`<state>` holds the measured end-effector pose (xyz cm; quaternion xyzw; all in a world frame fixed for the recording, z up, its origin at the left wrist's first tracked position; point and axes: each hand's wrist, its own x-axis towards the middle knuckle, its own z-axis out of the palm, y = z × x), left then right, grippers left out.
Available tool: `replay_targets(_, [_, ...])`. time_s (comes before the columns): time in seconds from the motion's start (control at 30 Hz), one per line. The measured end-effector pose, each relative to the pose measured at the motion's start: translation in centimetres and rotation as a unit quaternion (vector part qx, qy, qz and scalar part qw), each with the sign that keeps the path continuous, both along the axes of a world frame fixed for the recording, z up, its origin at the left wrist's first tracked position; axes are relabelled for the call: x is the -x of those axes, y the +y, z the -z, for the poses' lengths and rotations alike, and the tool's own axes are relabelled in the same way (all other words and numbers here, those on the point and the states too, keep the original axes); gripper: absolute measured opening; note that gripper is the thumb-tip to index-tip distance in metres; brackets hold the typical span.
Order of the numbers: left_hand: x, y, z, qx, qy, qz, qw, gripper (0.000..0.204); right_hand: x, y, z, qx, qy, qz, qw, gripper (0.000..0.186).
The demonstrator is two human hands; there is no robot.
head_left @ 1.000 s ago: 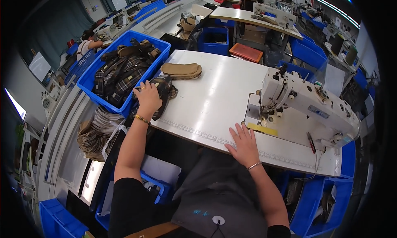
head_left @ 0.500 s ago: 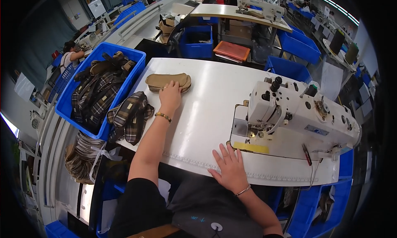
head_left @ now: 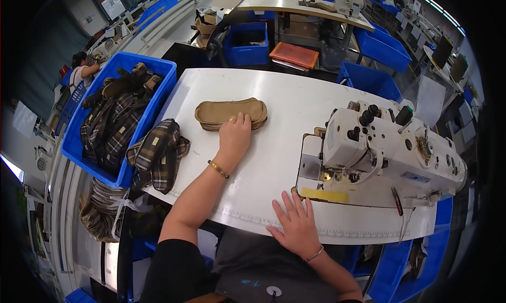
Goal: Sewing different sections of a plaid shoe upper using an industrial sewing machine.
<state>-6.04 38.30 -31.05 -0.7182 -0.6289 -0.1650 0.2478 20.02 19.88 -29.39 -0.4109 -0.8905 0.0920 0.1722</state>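
Note:
A stack of tan, rounded oblong fabric pieces (head_left: 224, 109) lies on the white sewing table (head_left: 274, 145), left of its middle. My left hand (head_left: 236, 137) grips the near side of this stack with bent fingers; the thumb is partly hidden. Flat on the table near its front edge rests my right hand (head_left: 296, 224), fingers spread and holding nothing. Just beyond that hand is a yellow strip (head_left: 325, 195) at the base of the white sewing machine (head_left: 385, 150). Brown plaid fabric pieces (head_left: 158, 153) hang over the table's left edge.
A blue bin (head_left: 171, 74) full of plaid pieces stands at the left. Below it sits a tied bundle of fabric pieces (head_left: 100, 213). Red-handled snips (head_left: 396, 200) lie by the machine. Farther back are an orange tray (head_left: 294, 55) and another table (head_left: 269, 1).
My left hand has slid the tan stack rightward, away from the table's left edge. My right hand stays flat in about the same place. The view has shifted slightly.

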Motion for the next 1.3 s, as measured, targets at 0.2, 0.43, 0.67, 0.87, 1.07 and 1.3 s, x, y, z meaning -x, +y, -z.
replay_targets(0.2, [0.2,0.5,-0.3,0.02,-0.01,-0.007,1.0,0.028,0.0,-0.3,0.1,-0.002,0.006,0.002,1.0,0.065])
replay_targets(0.43, [1.9,1.3,-0.2,-0.082,-0.09,0.022,0.992,0.011,-0.1,-0.3,0.1,-0.017,0.007,0.007,1.0,0.063])
replay_targets(0.67, [-2.4,-4.6,-3.6,-0.164,-0.116,0.202,0.958,0.02,0.0,-0.1,0.1,-0.032,0.047,0.012,0.998,0.057])
replay_targets(0.87, [-9.8,-14.1,-1.2,0.125,-0.089,0.281,0.947,0.036,-2.3,-0.5,1.3,-0.058,0.186,-0.009,0.981,0.033])
replay_targets(1.07, [-10.7,-15.7,-1.3,0.157,-0.1,0.255,0.949,0.041,-4.7,2.2,0.2,-0.034,0.09,0.055,0.994,0.067])
replay_targets(1.3, [-6.2,-14.3,-3.6,0.255,-0.135,0.192,0.938,0.059,-5.3,2.9,1.1,-0.026,0.034,0.044,0.998,0.07])
